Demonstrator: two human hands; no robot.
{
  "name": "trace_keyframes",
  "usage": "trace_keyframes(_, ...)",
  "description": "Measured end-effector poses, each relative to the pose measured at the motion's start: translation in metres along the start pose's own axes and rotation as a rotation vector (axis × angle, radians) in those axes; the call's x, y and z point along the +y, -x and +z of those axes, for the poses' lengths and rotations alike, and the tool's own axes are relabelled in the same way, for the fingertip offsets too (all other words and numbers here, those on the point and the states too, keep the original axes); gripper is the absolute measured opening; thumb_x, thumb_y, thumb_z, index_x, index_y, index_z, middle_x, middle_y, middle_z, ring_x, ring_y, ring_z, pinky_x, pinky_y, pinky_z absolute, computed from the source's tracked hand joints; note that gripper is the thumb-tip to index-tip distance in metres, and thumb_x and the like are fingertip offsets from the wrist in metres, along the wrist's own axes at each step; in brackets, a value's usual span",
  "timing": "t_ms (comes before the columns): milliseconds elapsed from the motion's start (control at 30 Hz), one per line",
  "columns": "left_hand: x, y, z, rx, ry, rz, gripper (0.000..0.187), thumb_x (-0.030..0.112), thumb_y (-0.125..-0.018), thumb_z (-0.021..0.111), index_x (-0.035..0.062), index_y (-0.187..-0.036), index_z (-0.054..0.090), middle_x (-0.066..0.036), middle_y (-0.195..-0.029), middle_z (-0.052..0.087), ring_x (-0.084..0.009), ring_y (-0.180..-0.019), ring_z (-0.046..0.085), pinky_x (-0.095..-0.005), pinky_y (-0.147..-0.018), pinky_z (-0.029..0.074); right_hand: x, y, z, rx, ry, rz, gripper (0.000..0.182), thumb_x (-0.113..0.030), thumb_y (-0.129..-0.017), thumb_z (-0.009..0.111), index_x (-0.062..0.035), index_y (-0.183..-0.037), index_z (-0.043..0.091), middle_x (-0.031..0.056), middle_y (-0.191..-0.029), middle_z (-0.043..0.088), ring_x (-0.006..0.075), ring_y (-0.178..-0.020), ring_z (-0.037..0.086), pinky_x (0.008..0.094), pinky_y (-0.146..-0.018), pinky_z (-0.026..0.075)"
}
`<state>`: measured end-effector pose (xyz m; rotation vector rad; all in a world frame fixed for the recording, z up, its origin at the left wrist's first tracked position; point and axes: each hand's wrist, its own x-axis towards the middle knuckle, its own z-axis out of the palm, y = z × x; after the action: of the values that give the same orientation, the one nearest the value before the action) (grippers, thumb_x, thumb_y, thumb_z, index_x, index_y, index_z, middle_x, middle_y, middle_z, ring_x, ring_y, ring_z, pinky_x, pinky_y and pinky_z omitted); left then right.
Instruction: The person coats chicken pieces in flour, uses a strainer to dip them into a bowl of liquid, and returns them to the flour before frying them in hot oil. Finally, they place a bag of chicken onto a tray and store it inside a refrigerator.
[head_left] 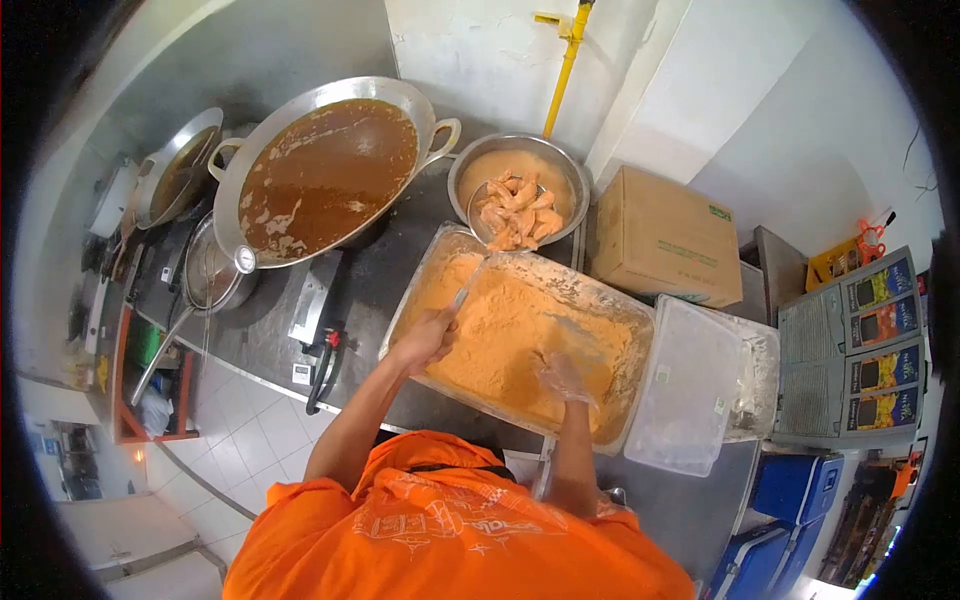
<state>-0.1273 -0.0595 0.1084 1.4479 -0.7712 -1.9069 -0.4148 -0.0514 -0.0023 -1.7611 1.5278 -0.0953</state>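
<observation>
Shiny metal wok [300,110] far left; matt, powdery breading in clear plastic tub [630,310]; rough brown cardboard box [665,235] far right.

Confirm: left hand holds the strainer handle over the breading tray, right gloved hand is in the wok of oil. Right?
Not quite. The head view shows the right gloved hand in the breading tray, not the wok. The left hand does hold the strainer handle over that tray.

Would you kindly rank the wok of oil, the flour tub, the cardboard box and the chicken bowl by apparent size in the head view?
1. flour tub
2. wok of oil, nearly alike
3. cardboard box
4. chicken bowl, close to the box
</observation>
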Motion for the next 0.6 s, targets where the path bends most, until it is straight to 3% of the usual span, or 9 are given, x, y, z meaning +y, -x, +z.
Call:
trace_keyframes(67, -0.013, 0.027, -0.013, 0.027, -0.095, 0.026, 0.043, 0.044, -0.103, 0.040, 0.0124, -0.073, 0.043, 0.007, -0.056, 0.030, -0.0063, -0.042, 0.028, -0.0257, -0.037, 0.022, 0.026, -0.009, 0.011, 0.246, -0.008, -0.087, 0.035, -0.035, -0.089, 0.058, -0.0052, -0.106, 0.064, 0.0242, -0.095, 0.065, 0.0401, -0.087, 0.063, 0.0473, -0.077, 0.048)
trace_keyframes(200, -0.045, 0.069, -0.048, 0.129, -0.350, 0.056, 0.047, 0.041, -0.103, 0.040, 0.0084, -0.069, 0.047, -0.002, -0.051, 0.042, -0.0163, -0.039, 0.040, -0.0318, -0.038, 0.032, 0.028, 0.001, -0.023, 0.248, -0.077, 0.033, 0.035, -0.035, -0.090, 0.057, -0.0045, -0.108, 0.063, 0.0243, -0.100, 0.065, 0.0399, -0.091, 0.063, 0.0482, -0.079, 0.048)
trace_keyframes(267, -0.052, 0.089, -0.059, 0.324, -0.995, 0.453, 0.048, 0.032, -0.102, 0.043, 0.0030, -0.065, 0.050, -0.020, -0.054, 0.054, -0.0325, -0.045, 0.054, -0.0397, -0.043, 0.040, 0.045, -0.003, -0.025, 0.338, -0.047, -0.051, 0.035, -0.034, -0.090, 0.057, -0.0038, -0.108, 0.062, 0.0246, -0.098, 0.065, 0.0397, -0.090, 0.064, 0.0470, -0.078, 0.048)
trace_keyframes(300, -0.052, 0.102, -0.062, 0.314, -1.135, 0.484, 0.039, 0.025, -0.100, 0.047, -0.0010, -0.072, 0.051, -0.028, -0.059, 0.056, -0.0421, -0.053, 0.059, -0.0460, -0.045, 0.044, 0.047, -0.006, -0.025, 0.328, -0.048, -0.042, 0.035, -0.034, -0.090, 0.057, -0.0038, -0.108, 0.062, 0.0246, -0.098, 0.065, 0.0397, -0.090, 0.064, 0.0470, -0.078, 0.048)
trace_keyframes(433, -0.064, 0.122, -0.075, 0.379, -1.476, 0.483, 0.029, 0.025, -0.099, 0.050, 0.0004, -0.085, 0.046, -0.021, -0.056, 0.059, -0.0392, -0.052, 0.061, -0.0462, -0.043, 0.048, 0.012, -0.001, -0.053, 0.293, -0.066, 0.071, 0.036, -0.034, -0.090, 0.057, -0.0012, -0.105, 0.062, 0.0223, -0.100, 0.066, 0.0380, -0.091, 0.063, 0.0452, -0.078, 0.049)
trace_keyframes(600, -0.079, 0.120, -0.098, 0.348, -1.725, 0.450, 0.025, 0.025, -0.100, 0.048, 0.0043, -0.086, 0.045, -0.014, -0.058, 0.058, -0.0315, -0.051, 0.062, -0.0406, -0.042, 0.049, 0.016, -0.006, -0.042, 0.255, -0.067, 0.089, 0.035, -0.032, -0.090, 0.058, -0.0002, -0.103, 0.062, 0.0215, -0.096, 0.066, 0.0371, -0.090, 0.063, 0.0437, -0.078, 0.049)
